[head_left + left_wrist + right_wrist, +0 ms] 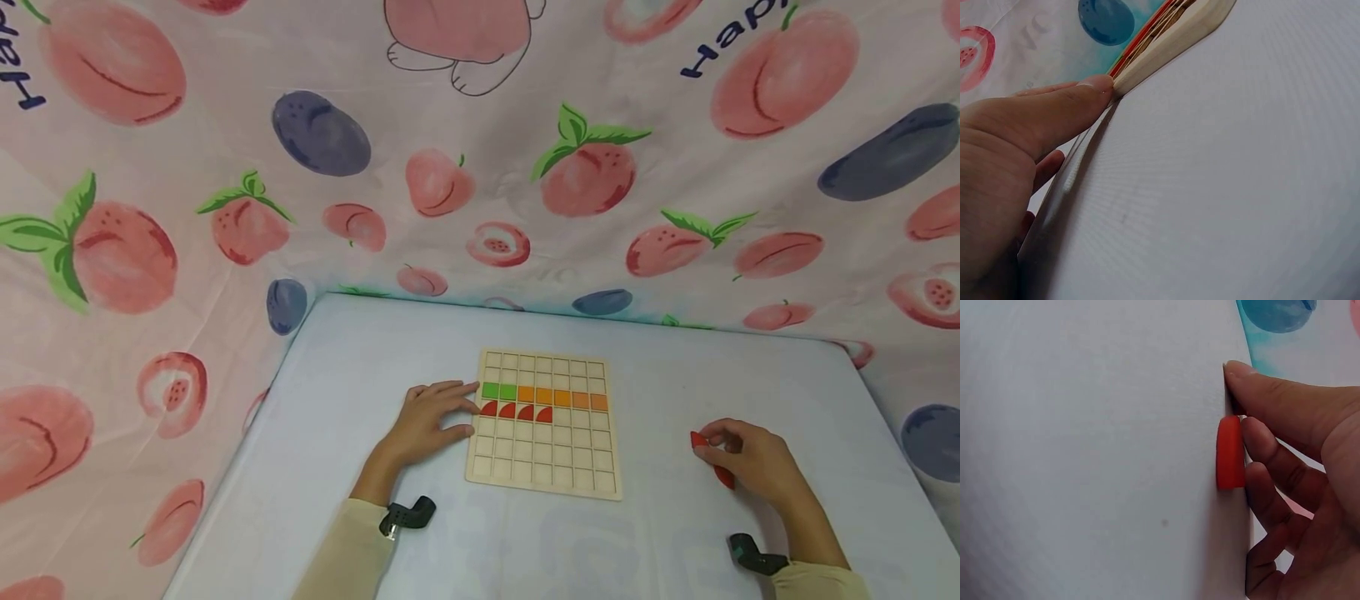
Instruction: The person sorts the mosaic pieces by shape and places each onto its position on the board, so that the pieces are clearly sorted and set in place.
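A light wooden grid board [544,458] lies mid-table, with one row of green tiles [498,391] and orange tiles [562,398]. Below it, several red quarter-circle tiles [507,410] fill the left part of another row. My left hand [423,423] rests at the board's left edge, fingers extended. In the left wrist view its thumb touches the wooden edge [1166,56]. Right of the board, my right hand [753,458] pinches a red tile [698,439] between thumb and fingertips. A second red tile [724,477] lies under that hand, also visible in the right wrist view [1230,453].
A white cloth [547,542] covers the table. Behind it and at the left hangs a fruit-print curtain [465,100]. Each wrist wears a dark strap-on camera, one on the left [408,514] and one on the right [753,554].
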`<control>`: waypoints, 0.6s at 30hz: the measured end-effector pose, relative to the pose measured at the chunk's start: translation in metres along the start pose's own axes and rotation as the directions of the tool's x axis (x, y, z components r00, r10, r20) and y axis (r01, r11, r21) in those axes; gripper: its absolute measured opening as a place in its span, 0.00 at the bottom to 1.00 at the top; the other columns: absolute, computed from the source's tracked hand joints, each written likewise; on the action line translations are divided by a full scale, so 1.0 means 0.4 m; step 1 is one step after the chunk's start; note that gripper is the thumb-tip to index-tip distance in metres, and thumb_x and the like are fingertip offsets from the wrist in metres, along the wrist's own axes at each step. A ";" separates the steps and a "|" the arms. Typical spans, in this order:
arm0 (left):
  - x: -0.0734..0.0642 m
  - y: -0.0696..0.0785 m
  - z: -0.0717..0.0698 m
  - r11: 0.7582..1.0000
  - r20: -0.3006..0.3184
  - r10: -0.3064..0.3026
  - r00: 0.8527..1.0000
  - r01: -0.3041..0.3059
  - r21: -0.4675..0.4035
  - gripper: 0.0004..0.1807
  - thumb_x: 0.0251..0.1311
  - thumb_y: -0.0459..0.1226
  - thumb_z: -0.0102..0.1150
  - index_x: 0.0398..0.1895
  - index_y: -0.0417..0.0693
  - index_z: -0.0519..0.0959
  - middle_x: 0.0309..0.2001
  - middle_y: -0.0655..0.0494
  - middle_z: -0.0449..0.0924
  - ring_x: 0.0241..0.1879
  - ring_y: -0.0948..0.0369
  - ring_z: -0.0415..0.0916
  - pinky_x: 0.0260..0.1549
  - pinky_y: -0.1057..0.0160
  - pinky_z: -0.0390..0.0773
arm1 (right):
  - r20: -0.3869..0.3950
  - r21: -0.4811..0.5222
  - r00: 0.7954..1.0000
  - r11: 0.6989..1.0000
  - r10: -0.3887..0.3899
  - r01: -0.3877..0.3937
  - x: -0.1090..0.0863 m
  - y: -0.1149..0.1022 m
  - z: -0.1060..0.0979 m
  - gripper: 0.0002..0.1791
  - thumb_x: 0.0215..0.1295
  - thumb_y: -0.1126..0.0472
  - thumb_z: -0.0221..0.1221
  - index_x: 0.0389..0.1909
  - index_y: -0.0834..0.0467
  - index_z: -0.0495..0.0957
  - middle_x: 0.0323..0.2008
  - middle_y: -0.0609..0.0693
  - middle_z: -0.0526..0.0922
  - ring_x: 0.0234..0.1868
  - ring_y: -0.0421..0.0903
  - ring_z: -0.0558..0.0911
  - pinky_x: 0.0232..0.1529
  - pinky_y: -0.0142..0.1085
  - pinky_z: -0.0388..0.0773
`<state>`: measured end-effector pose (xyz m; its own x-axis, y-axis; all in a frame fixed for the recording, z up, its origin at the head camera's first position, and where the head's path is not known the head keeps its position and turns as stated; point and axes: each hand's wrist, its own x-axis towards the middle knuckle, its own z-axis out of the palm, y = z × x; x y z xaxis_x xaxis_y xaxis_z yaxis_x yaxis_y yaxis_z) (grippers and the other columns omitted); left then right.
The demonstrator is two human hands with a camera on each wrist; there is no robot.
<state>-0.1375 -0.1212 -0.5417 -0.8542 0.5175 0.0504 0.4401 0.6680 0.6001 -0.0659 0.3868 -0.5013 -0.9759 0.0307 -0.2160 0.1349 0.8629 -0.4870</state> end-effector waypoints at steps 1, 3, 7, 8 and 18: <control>0.000 0.000 0.000 1.000 0.000 0.000 1.000 0.000 0.001 0.14 0.63 0.52 0.67 0.51 0.67 0.84 0.75 0.67 0.68 0.76 0.58 0.61 0.67 0.42 0.55 | -0.004 -0.001 1.000 1.000 0.000 0.000 0.000 0.000 0.000 0.21 0.62 0.48 0.70 0.49 0.58 0.83 0.37 0.51 0.84 0.39 0.48 0.75 0.32 0.36 0.72; 0.001 -0.001 0.001 1.000 0.002 -0.001 1.000 0.001 0.003 0.14 0.63 0.53 0.67 0.51 0.67 0.84 0.75 0.67 0.68 0.76 0.58 0.61 0.67 0.42 0.55 | -0.006 0.005 1.000 1.000 0.000 0.000 0.000 0.000 0.001 0.22 0.63 0.47 0.70 0.49 0.58 0.82 0.37 0.52 0.84 0.39 0.49 0.76 0.33 0.36 0.72; -0.001 0.000 0.001 1.000 0.005 -0.004 1.000 0.004 0.005 0.14 0.64 0.53 0.66 0.51 0.67 0.84 0.75 0.68 0.68 0.76 0.58 0.61 0.67 0.43 0.55 | 0.001 0.046 1.000 0.999 0.023 -0.023 -0.001 0.000 0.002 0.26 0.64 0.43 0.68 0.51 0.59 0.81 0.39 0.53 0.86 0.40 0.48 0.79 0.34 0.36 0.74; -0.002 0.001 0.001 1.000 0.003 -0.002 1.000 0.002 0.004 0.14 0.64 0.53 0.66 0.51 0.67 0.84 0.75 0.67 0.68 0.76 0.58 0.61 0.67 0.43 0.55 | 0.004 0.061 1.000 0.998 0.029 -0.029 -0.002 0.000 0.002 0.27 0.64 0.42 0.67 0.52 0.59 0.81 0.40 0.53 0.86 0.40 0.48 0.80 0.34 0.35 0.75; -0.003 0.003 -0.003 1.000 -0.006 0.009 1.000 -0.009 0.003 0.14 0.64 0.52 0.66 0.51 0.66 0.84 0.74 0.65 0.69 0.76 0.57 0.61 0.67 0.42 0.55 | -0.021 0.104 0.999 0.994 0.028 -0.026 -0.006 -0.009 0.015 0.24 0.64 0.42 0.68 0.50 0.57 0.81 0.41 0.52 0.87 0.37 0.39 0.79 0.33 0.32 0.76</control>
<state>-0.1362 -0.1216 -0.5401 -0.8516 0.5206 0.0605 0.4489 0.6648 0.5971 -0.0631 0.3808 -0.5042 -0.9751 0.0656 -0.2116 0.1770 0.8050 -0.5663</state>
